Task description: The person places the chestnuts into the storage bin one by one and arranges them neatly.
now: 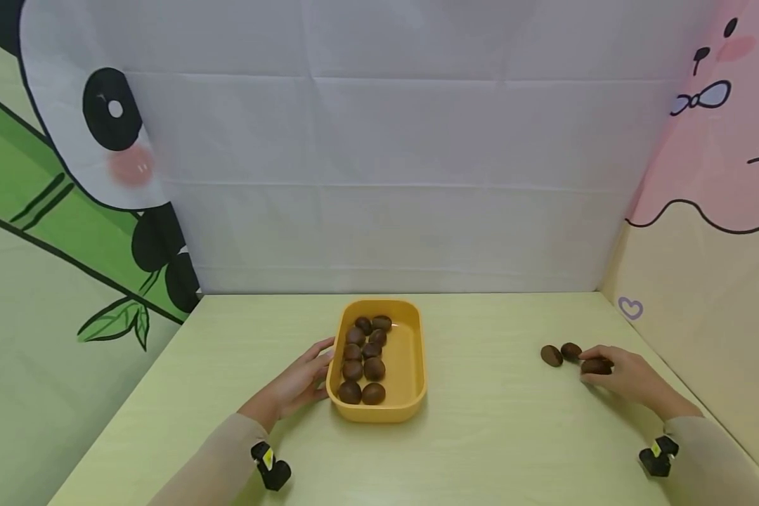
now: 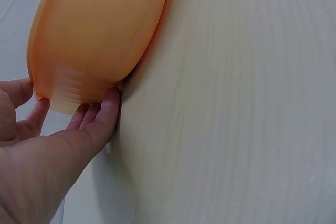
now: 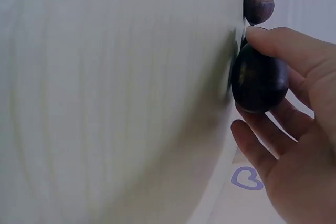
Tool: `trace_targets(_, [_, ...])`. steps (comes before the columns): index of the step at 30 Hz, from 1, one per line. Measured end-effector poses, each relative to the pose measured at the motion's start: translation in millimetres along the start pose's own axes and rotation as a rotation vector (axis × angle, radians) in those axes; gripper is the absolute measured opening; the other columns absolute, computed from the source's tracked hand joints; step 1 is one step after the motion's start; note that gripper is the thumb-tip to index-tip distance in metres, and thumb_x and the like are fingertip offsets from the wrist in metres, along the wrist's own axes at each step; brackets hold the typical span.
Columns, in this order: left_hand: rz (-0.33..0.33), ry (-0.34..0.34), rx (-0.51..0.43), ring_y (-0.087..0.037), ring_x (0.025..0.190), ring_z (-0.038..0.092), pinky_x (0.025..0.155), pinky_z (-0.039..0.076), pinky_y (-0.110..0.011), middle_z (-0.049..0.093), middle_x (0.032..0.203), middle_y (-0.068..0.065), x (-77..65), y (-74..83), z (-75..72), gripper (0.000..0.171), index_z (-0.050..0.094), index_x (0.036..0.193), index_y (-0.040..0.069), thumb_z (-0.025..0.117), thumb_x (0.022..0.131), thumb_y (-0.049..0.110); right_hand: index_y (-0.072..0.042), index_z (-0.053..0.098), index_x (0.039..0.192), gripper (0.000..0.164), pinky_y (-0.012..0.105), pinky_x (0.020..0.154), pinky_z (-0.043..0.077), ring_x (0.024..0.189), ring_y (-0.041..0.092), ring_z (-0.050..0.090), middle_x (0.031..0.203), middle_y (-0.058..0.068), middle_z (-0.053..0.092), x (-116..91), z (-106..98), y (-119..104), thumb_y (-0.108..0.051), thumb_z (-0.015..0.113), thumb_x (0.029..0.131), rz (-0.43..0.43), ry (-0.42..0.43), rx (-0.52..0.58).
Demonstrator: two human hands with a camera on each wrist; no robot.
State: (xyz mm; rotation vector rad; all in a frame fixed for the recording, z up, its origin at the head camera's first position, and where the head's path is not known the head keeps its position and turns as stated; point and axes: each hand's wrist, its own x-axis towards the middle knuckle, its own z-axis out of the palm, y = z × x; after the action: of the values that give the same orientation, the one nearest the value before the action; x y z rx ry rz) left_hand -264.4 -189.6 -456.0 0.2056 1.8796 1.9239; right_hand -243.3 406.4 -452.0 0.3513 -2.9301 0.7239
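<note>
A yellow tray (image 1: 411,355) stands on the table with several brown chestnuts (image 1: 373,368) grouped along its left half. My left hand (image 1: 300,379) rests its fingertips against the tray's outer left wall, just below the rim. The left wrist view shows those fingertips (image 2: 109,103) spread along the wall's outside, low by the tabletop. Over on the right, my right hand (image 1: 629,376) pinches a dark chestnut (image 3: 260,80) between thumb and fingers, close over the table. Two other chestnuts (image 1: 552,355) lie just left of that hand.
The pale wood-grain table (image 1: 481,436) reaches back to a white cloth wall (image 1: 405,232). A printed side panel (image 1: 689,295) borders the table close by my right hand. Another printed panel (image 1: 50,393) runs along the left edge.
</note>
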Motion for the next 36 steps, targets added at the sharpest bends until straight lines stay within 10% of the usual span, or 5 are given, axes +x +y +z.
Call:
trace_targets(21, [0.005, -0.007, -0.007, -0.037, 0.142, 0.034, 0.101, 0.045, -0.048, 0.032, 0.157, -0.02, -0.2, 0.2, 1.1, 0.058, 0.018, 0.159, 0.02, 0.041, 0.109, 0.038, -0.009, 0.069, 0.116, 0.038, 0.042, 0.074, 0.046, 0.095, 0.028, 0.06, 0.108, 0.011, 0.068, 2.8, -10.0, -7.0, -0.028, 0.082, 0.086, -0.039, -0.024, 0.007])
trace_targets(36, [0.006, -0.007, -0.007, -0.036, 0.141, 0.036, 0.1, 0.046, -0.047, 0.034, 0.156, -0.02, 0.1, 0.0, 0.7, 0.057, 0.017, 0.159, 0.021, 0.04, 0.11, 0.037, -0.011, 0.068, 0.118, 0.034, 0.041, 0.084, 0.052, 0.096, 0.018, 0.063, 0.105, -0.002, 0.068, 41.4, -11.7, -78.5, -0.016, 0.08, 0.087, -0.223, -0.071, 0.056])
